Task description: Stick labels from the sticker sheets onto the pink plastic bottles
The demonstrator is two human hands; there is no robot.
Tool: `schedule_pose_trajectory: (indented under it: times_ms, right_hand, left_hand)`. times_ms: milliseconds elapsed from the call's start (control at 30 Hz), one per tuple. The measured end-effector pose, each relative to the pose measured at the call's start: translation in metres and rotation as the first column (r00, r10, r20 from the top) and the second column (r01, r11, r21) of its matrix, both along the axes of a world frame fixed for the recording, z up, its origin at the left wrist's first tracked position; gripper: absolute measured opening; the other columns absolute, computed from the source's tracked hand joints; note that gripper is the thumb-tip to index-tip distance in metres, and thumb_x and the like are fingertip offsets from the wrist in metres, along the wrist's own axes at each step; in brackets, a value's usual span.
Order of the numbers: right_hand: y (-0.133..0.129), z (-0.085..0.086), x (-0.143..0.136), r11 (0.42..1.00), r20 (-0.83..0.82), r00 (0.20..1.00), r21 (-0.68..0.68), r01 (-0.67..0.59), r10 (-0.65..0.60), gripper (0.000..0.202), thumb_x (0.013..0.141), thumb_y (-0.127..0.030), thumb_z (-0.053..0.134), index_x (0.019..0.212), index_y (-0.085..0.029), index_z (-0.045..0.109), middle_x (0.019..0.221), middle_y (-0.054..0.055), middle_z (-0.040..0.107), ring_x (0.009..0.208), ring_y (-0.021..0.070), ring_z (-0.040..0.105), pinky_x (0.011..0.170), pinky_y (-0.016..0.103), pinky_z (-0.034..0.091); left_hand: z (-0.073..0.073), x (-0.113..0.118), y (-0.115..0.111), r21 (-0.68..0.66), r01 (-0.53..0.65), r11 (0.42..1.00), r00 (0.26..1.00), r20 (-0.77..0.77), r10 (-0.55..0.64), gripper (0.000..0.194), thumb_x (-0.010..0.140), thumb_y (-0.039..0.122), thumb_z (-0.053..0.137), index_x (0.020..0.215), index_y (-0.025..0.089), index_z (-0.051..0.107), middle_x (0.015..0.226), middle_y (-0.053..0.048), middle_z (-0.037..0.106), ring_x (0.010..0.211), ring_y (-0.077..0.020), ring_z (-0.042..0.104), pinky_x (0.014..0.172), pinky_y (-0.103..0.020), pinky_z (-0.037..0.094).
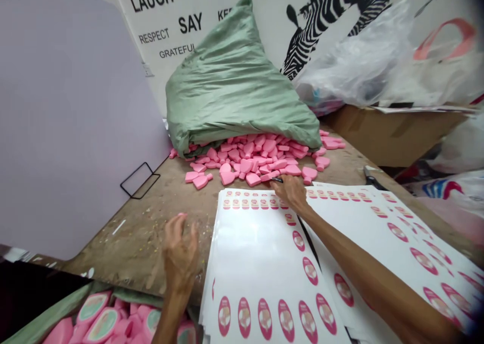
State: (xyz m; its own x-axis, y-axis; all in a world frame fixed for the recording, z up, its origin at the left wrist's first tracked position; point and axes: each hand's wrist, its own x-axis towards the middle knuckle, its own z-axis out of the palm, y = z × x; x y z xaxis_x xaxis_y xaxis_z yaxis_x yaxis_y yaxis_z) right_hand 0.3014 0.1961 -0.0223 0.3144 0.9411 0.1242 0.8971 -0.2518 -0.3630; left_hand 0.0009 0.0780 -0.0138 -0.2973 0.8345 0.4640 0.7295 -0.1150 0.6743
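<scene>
My left hand [180, 253] hangs over the brown table at left centre, fingers apart and slightly curled, with nothing in them. My right hand [292, 190] reaches across the sticker sheets to the front edge of a heap of pink plastic bottles [260, 157]. A small black tool [277, 180] pokes out from its closed fingers; its kind is hidden. One pink bottle [269, 176] lies right at those fingertips; whether they touch it I cannot tell. Beneath my right wrist lies a stack of white sticker sheets [257, 253] with pink oval and small labels, part of its middle bare.
A green cloth sack [238, 87] spills the bottles. More sticker sheets [363, 238] lie at right, near a dark-handled tool [372, 179]. A black wire stand [140, 181] is at left. Below the table edge, a sack holds labelled pink bottles [100, 319]. A cardboard box [397, 132] stands right.
</scene>
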Motion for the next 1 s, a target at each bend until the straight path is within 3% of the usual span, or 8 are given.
schedule_pose_trajectory:
  times_ms: [100,233,467,667,800,867,933,1000]
  right_hand:
    - [-0.011,0.008,0.008,0.999,0.025,0.999,-0.017,-0.029,0.029,0.038,0.083,-0.044,0.05,0.11,-0.019,0.059,0.115,0.012,0.062,0.112,0.0274,0.051,0.086,0.035,0.039]
    - [-0.003,0.006,0.012,0.999,0.041,0.999,-0.042,-0.005,0.006,0.047,0.084,-0.047,0.048,0.116,-0.014,0.055,0.109,0.015,0.064,0.104,0.0288,0.057,0.079,0.035,0.041]
    - [0.021,-0.011,0.003,0.987,0.062,0.988,-0.075,-0.139,0.143,0.048,0.085,-0.038,0.052,0.125,-0.013,0.046,0.107,0.015,0.065,0.102,0.0267,0.059,0.079,0.033,0.04]
    - [0.017,0.012,0.021,0.981,0.075,0.978,0.002,-0.195,0.194,0.034,0.088,-0.029,0.047,0.115,-0.01,0.054,0.102,0.019,0.066,0.098,0.0275,0.06,0.078,0.033,0.04]
    - [-0.036,0.022,0.008,0.943,0.063,0.949,0.108,-0.313,0.308,0.031,0.09,-0.027,0.043,0.116,-0.014,0.055,0.107,0.012,0.065,0.098,0.0215,0.059,0.082,0.03,0.042]
    - [-0.08,0.02,-0.009,0.823,0.033,0.842,0.191,-0.535,0.539,0.027,0.087,-0.019,0.045,0.111,-0.018,0.058,0.1,0.007,0.067,0.091,0.0174,0.06,0.08,0.028,0.044]
    - [-0.122,0.014,-0.024,0.647,0.028,0.672,0.241,-0.723,0.74,0.027,0.085,-0.016,0.044,0.106,-0.018,0.06,0.089,0.007,0.067,0.084,0.0187,0.06,0.073,0.03,0.046]
    - [-0.152,0.01,-0.03,0.682,-0.069,0.695,0.284,-0.673,0.715,0.027,0.085,-0.021,0.047,0.109,-0.019,0.057,0.095,0.007,0.066,0.086,0.0196,0.06,0.074,0.032,0.047]
  left_hand:
    - [0.008,0.044,0.005,-0.121,0.292,0.949,0.924,0.292,-0.247,0.022,0.083,0.033,0.051,0.091,0.017,0.064,0.091,-0.009,0.065,0.079,-0.0197,0.06,0.072,-0.029,0.048]
    - [0.005,0.09,-0.004,-0.208,0.492,0.846,0.796,0.502,-0.339,0.022,0.082,0.036,0.053,0.085,0.017,0.065,0.075,-0.005,0.064,0.065,-0.0166,0.06,0.06,-0.025,0.045]
    - [-0.025,0.1,-0.026,-0.239,0.651,0.721,0.554,0.798,-0.235,0.029,0.077,0.043,0.061,0.079,0.014,0.062,0.061,-0.001,0.058,0.057,-0.0152,0.06,0.055,-0.025,0.049]
    - [-0.023,0.096,-0.016,-0.267,0.658,0.704,0.479,0.87,-0.119,0.042,0.066,0.051,0.071,0.076,0.011,0.061,0.069,-0.004,0.061,0.055,-0.0132,0.06,0.053,-0.026,0.051]
    - [-0.005,0.099,-0.006,-0.163,0.747,0.645,0.176,0.983,0.046,0.048,0.073,0.055,0.064,0.087,0.009,0.061,0.082,-0.01,0.066,0.066,-0.0164,0.065,0.064,-0.03,0.054]
    - [0.003,0.103,-0.005,-0.07,0.791,0.608,-0.025,0.989,0.147,0.047,0.077,0.055,0.059,0.088,0.009,0.06,0.085,-0.012,0.067,0.073,-0.0193,0.067,0.071,-0.035,0.054]
    - [0.006,0.109,-0.008,-0.022,0.79,0.613,-0.094,0.983,0.157,0.039,0.078,0.047,0.061,0.087,0.009,0.06,0.084,-0.012,0.068,0.072,-0.0189,0.067,0.07,-0.033,0.055]
    - [0.004,0.112,-0.016,-0.026,0.779,0.626,-0.049,0.994,0.103,0.03,0.078,0.038,0.065,0.088,0.01,0.061,0.084,-0.011,0.069,0.071,-0.0181,0.067,0.068,-0.03,0.055]
